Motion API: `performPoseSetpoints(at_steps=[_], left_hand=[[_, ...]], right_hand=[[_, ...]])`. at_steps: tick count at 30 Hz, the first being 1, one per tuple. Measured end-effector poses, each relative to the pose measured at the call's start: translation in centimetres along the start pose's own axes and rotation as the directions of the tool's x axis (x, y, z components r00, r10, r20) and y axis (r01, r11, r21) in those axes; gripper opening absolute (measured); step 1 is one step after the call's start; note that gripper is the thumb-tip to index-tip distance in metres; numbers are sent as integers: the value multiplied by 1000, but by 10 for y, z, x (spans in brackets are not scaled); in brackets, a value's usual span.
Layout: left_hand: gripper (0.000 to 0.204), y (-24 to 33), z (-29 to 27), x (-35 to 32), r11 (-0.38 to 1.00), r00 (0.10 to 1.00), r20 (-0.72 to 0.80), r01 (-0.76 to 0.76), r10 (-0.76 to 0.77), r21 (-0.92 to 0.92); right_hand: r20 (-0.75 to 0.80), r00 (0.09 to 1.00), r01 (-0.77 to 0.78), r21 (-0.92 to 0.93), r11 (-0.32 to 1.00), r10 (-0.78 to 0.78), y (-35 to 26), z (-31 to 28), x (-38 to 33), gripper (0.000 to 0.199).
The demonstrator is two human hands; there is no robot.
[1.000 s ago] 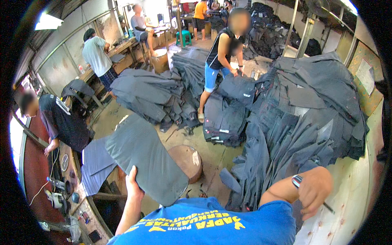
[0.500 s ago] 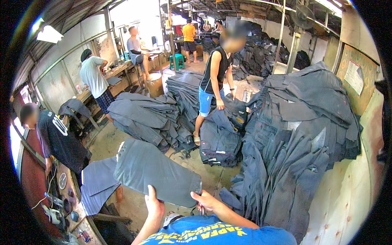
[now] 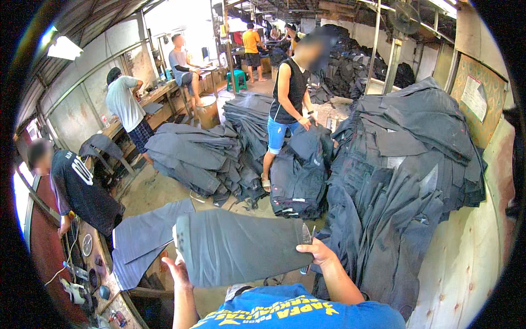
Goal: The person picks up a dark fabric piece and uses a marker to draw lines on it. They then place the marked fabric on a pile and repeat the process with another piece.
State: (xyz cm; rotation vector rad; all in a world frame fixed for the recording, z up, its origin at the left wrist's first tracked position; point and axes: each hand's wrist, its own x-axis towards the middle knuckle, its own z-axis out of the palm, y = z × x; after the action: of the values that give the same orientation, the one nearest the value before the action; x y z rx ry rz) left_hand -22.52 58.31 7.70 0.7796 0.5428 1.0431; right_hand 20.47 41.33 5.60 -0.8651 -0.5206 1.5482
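Observation:
A broad dark denim piece (image 3: 241,247), stiff and flat like cloth over a board, is held up in front of me, slanting slightly. My right hand (image 3: 318,253) grips its narrow right end, thumb on top. A thin pale tip and a small blue-and-dark item (image 3: 304,270) show beside those fingers; their kind is unclear. My left hand (image 3: 179,272) is at the lower left corner of the piece, thumb and fingers apart. Just beyond, a bluish-grey cut cloth (image 3: 145,241) lies over the bench edge and partly behind the held piece.
A large heap of dark cloth (image 3: 394,181) rises on the right. More stacks (image 3: 192,156) stand ahead, where a person (image 3: 287,98) handles a dark bundle (image 3: 298,183). Another person (image 3: 82,186) leans by the cluttered bench (image 3: 112,307) at left. Others work farther back.
The denim piece has swung lower and to the right, now more level. My right hand moved right and up with it; my left hand shifted left and opened. The person ahead has straightened somewhat.

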Motion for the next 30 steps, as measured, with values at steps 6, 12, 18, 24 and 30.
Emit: performPoseSetpoints(at_steps=[6,12,18,24,30], left_hand=[[79,-13,7,-8,992,968,-219,125,-127,-22],[63,-18,14,-19,963,913,-321,270,-253,8],[58,-10,8,-23,957,927,-311,260,-211,125],[58,-9,8,-23,952,961,-213,220,-175,212],[60,-9,15,-19,979,955,-215,198,-204,-49]], right_hand=[[-30,999,14,-160,987,-19,4,-1,2,54],[-127,988,-107,-123,987,91,17,-14,6,56],[-92,986,-145,-67,987,138,28,-23,6,66],[-182,974,-151,-67,986,136,28,-20,23,63],[-185,981,-65,-13,998,62,30,-20,23,63]])
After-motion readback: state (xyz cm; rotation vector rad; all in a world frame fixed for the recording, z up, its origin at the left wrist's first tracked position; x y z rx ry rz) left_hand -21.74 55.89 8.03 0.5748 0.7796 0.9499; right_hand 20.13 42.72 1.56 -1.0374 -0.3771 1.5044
